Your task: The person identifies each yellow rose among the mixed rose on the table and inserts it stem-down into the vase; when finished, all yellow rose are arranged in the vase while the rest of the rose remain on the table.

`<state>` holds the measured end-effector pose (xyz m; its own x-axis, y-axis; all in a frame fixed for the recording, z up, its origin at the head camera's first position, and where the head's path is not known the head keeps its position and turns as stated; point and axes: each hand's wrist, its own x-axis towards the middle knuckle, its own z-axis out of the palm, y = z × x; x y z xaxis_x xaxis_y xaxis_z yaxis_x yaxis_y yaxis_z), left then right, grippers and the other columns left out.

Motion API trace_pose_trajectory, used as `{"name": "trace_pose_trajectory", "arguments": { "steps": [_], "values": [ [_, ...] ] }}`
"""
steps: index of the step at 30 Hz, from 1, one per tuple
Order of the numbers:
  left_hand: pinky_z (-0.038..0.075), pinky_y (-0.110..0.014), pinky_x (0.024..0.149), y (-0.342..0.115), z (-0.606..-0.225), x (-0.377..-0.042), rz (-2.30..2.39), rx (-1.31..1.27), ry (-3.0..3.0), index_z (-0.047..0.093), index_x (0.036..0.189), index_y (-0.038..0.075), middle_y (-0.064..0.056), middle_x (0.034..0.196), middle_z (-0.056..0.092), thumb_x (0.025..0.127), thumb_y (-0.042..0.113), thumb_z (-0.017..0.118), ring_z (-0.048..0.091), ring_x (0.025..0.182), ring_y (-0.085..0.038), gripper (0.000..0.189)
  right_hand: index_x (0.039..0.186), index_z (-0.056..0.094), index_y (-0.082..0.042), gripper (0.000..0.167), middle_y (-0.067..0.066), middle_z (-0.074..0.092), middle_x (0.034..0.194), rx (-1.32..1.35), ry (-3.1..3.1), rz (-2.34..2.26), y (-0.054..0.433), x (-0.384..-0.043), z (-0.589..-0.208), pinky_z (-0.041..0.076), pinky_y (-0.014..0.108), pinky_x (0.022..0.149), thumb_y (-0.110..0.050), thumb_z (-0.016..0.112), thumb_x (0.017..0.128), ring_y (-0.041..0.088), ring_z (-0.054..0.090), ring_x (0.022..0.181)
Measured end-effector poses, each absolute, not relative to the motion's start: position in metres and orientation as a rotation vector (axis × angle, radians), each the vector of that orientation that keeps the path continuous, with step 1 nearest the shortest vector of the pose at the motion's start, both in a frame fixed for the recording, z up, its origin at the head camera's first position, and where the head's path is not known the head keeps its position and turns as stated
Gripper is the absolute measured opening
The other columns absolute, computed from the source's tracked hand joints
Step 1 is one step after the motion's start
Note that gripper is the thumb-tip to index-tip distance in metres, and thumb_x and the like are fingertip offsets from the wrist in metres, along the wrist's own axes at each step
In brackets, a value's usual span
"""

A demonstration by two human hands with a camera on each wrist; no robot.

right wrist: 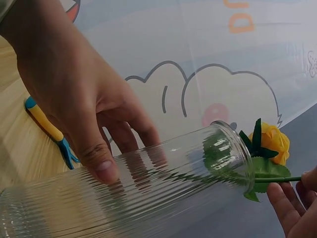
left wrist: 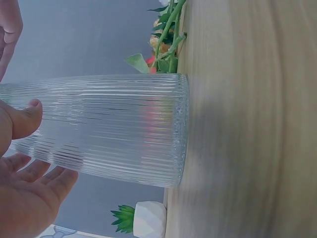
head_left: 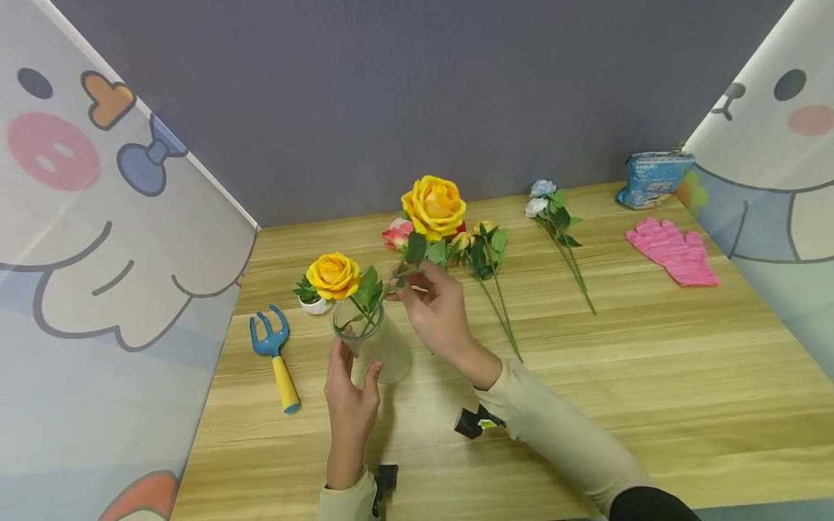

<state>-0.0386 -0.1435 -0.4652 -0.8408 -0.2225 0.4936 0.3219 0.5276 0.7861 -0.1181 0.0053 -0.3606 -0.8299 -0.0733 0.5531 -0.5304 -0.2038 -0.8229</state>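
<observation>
A ribbed clear glass vase (head_left: 389, 353) stands upright on the wooden table. My left hand (head_left: 352, 398) holds it, thumb on one side and fingers on the other, as the left wrist view also shows of the vase (left wrist: 109, 129). At the vase's mouth my right hand (head_left: 438, 307) pinches a green stem (right wrist: 277, 179) between thumb and fingers. One yellow rose (head_left: 333, 276) leans over the left of the rim, its leafy stem reaching down inside the glass. Another, larger yellow rose (head_left: 434, 208) rises above my right hand, with leaves below it.
Left of the vase lie a blue and yellow hand fork (head_left: 276, 358) and a small white-potted succulent (head_left: 315, 304). Behind are pink and yellow flowers (head_left: 482, 242). Farther right lie pale blue and white flowers (head_left: 544, 202), a pink glove (head_left: 674, 250) and a blue packet (head_left: 654, 179).
</observation>
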Motion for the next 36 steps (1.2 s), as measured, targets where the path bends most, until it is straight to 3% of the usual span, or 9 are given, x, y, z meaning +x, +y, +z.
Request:
{"name": "trace_pose_trajectory", "arguments": {
  "steps": [5, 10, 13, 17, 25, 30, 36],
  "values": [
    [0.035, -0.017, 0.116, -0.143, -0.465, -0.038, -1.307, -0.080, -2.219, 0.036, 0.151, -0.010, -0.031, 0.148, 0.048, 0.084, -0.019, 0.073, 0.050, 0.134, -0.051, 0.077, 0.097, 0.062, 0.017, 0.008, 0.034, 0.066, 0.097, 0.703, -1.791, 2.048, 0.004, -0.119, -0.364, 0.066, 0.037, 0.076, 0.020, 0.057, 0.091, 0.048, 0.070, 0.082],
    [0.034, -0.015, 0.116, -0.143, -0.466, -0.039, -1.301, -0.088, -2.218, 0.036, 0.152, -0.010, -0.031, 0.149, 0.047, 0.083, -0.020, 0.073, 0.050, 0.135, -0.050, 0.079, 0.098, 0.066, 0.014, 0.011, 0.030, 0.070, 0.096, 0.673, -1.861, 1.937, 0.005, -0.121, -0.367, 0.065, 0.042, 0.079, 0.017, 0.060, 0.090, 0.042, 0.070, 0.082],
    [0.035, -0.015, 0.116, -0.143, -0.466, -0.040, -1.286, -0.105, -2.210, 0.036, 0.151, -0.011, -0.031, 0.148, 0.047, 0.082, -0.021, 0.073, 0.050, 0.134, -0.050, 0.079, 0.088, 0.064, 0.010, 0.005, 0.026, 0.071, 0.091, 0.673, -1.905, 1.867, 0.004, -0.123, -0.370, 0.064, 0.047, 0.084, 0.015, 0.062, 0.088, 0.040, 0.071, 0.081],
    [0.035, -0.016, 0.116, -0.143, -0.466, -0.040, -1.286, -0.119, -2.197, 0.036, 0.151, -0.011, -0.032, 0.148, 0.047, 0.083, -0.021, 0.073, 0.049, 0.134, -0.052, 0.079, 0.080, 0.063, 0.007, 0.010, 0.023, 0.072, 0.089, 0.710, -1.948, 1.782, 0.002, -0.124, -0.375, 0.063, 0.047, 0.084, 0.015, 0.064, 0.086, 0.037, 0.071, 0.080],
    [0.035, -0.015, 0.116, -0.143, -0.467, -0.039, -1.292, -0.115, -2.196, 0.036, 0.151, -0.011, -0.033, 0.147, 0.047, 0.084, -0.020, 0.073, 0.050, 0.132, -0.054, 0.078, 0.098, 0.073, 0.006, 0.012, 0.020, 0.075, 0.095, 0.776, -2.089, 1.755, 0.003, -0.125, -0.390, 0.061, 0.046, 0.082, 0.007, 0.068, 0.087, 0.035, 0.070, 0.089],
    [0.034, -0.014, 0.115, -0.143, -0.467, -0.038, -1.293, -0.100, -2.222, 0.035, 0.152, -0.011, -0.032, 0.148, 0.047, 0.084, -0.018, 0.073, 0.051, 0.133, -0.051, 0.078, 0.119, 0.069, 0.007, 0.027, 0.021, 0.073, 0.107, 0.734, -2.259, 1.897, 0.015, -0.121, -0.404, 0.061, 0.043, 0.088, 0.002, 0.068, 0.092, 0.035, 0.069, 0.100],
    [0.035, -0.017, 0.116, -0.144, -0.466, -0.037, -1.343, -0.071, -2.233, 0.036, 0.154, -0.006, -0.026, 0.151, 0.047, 0.084, -0.017, 0.073, 0.049, 0.138, -0.045, 0.080, 0.124, 0.067, 0.006, 0.027, 0.021, 0.072, 0.110, 0.624, -2.296, 1.985, 0.039, -0.119, -0.417, 0.060, 0.035, 0.088, 0.002, 0.064, 0.097, 0.033, 0.068, 0.101]
  ]
}}
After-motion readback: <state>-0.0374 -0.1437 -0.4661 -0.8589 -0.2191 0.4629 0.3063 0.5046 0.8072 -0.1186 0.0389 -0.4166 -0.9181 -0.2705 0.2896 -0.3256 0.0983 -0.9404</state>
